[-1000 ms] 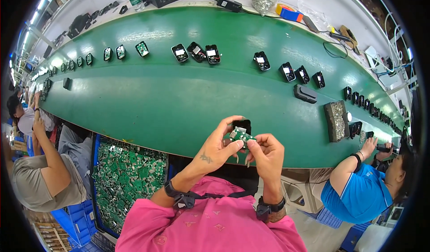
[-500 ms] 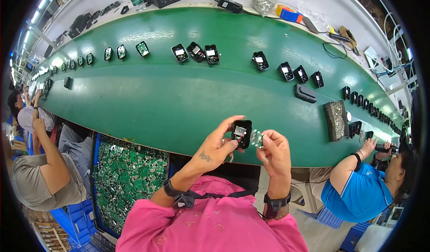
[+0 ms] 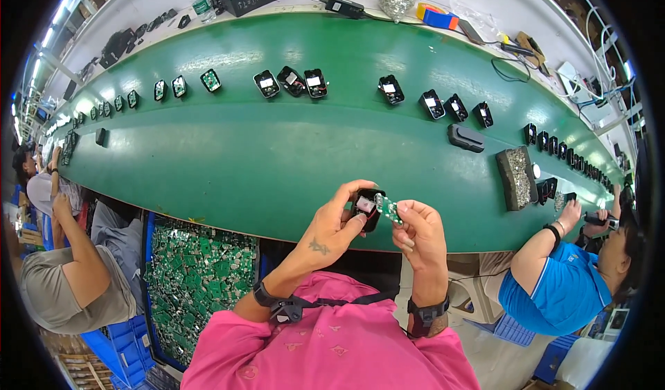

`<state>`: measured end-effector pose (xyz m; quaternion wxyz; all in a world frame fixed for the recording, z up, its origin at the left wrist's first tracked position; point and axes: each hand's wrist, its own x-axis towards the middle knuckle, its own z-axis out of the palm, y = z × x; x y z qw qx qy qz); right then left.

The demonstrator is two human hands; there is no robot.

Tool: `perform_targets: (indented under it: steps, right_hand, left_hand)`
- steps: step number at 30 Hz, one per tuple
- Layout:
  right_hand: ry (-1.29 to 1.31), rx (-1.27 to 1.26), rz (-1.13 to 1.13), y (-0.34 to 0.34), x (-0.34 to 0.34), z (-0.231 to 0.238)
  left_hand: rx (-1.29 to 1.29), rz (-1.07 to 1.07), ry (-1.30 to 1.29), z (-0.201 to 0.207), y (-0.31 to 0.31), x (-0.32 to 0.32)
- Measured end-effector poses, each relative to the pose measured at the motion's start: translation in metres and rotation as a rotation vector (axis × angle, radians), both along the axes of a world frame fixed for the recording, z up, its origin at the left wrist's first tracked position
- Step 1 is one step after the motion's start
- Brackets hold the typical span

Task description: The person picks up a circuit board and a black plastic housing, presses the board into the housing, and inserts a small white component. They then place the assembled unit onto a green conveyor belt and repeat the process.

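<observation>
My left hand [image 3: 338,225] is closed round a small black plastic housing [image 3: 363,218] with a pale rectangular part inside, its thumb pressing at the inner edge. Between the thumb and fingers of my right hand [image 3: 420,229] is a green circuit board [image 3: 387,208] dotted with bright solder spots. The board is tilted, and its far end overlaps the right rim of the housing. Whether the two touch is not clear. Both hands are just above the near edge of the green bench [image 3: 277,168].
Black housings [image 3: 314,83] stand in a row along the bench, some with green boards [image 3: 210,80]. A dark closed case [image 3: 466,138] and a foam block [image 3: 517,179] lie to the right. A bin of circuit boards [image 3: 201,286] stands below left. Co-workers sit on both sides.
My right hand has turned the circuit board and brought it leftward, so its end now overlaps the housing. The housing in my left hand has tilted slightly. On the bench, the housings stay in place.
</observation>
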<state>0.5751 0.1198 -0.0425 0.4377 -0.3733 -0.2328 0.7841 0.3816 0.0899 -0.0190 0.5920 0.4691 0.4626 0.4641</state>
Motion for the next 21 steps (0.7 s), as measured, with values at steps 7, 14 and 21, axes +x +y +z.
perform_targets:
  steps: [7,14,21]
  right_hand:
    - [-0.087,-0.012,0.125,-0.004,0.0,0.009]
    - [-0.192,0.577,0.098,-0.018,0.005,0.018]
    - [-0.163,0.449,0.03,-0.029,-0.014,0.015]
  left_hand:
    - [0.019,-0.043,0.159,-0.006,0.002,-0.004]
    - [0.028,-0.016,0.121,-0.003,0.004,-0.004]
    - [0.072,-0.029,0.099,-0.006,0.004,0.001]
